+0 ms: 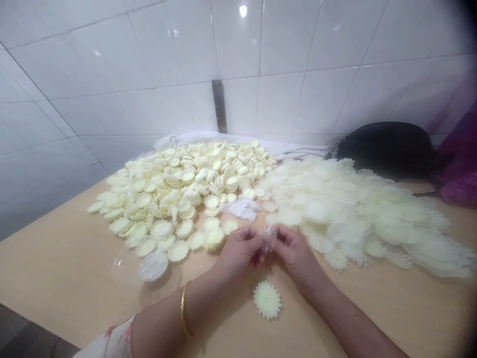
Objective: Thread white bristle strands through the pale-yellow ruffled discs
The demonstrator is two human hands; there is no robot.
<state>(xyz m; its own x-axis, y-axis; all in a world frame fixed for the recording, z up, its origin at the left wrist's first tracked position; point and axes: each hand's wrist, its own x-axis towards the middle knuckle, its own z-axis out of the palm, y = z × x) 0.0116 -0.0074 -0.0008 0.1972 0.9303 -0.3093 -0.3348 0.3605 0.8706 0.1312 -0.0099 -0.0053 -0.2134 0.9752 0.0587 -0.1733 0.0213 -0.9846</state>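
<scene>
My left hand [244, 244] and my right hand [292, 247] meet above the table. Between their fingertips is a small translucent white petal-edged piece [267, 237], pinched from both sides; the fingers partly cover it. Just below my hands lies one flat pale-yellow flower-shaped disc [267, 300] with a toothed edge and a small centre hole. Left of and beyond my left hand spreads a heap of thick pale-yellow scalloped pieces [186, 176]. To the right is a pile of thin, paler flower-shaped sheets [346, 204]. A crumpled white cloth or tissue [242, 209] sits beyond my fingers.
A clear round plastic dish [153, 266] stands at the left front of the heap on the wooden table [48, 253]. Behind lie a white cloth [294, 150], a black bag [387, 146] and purple material [460, 164]. A dark metal strip [219, 105] is on the tiled wall.
</scene>
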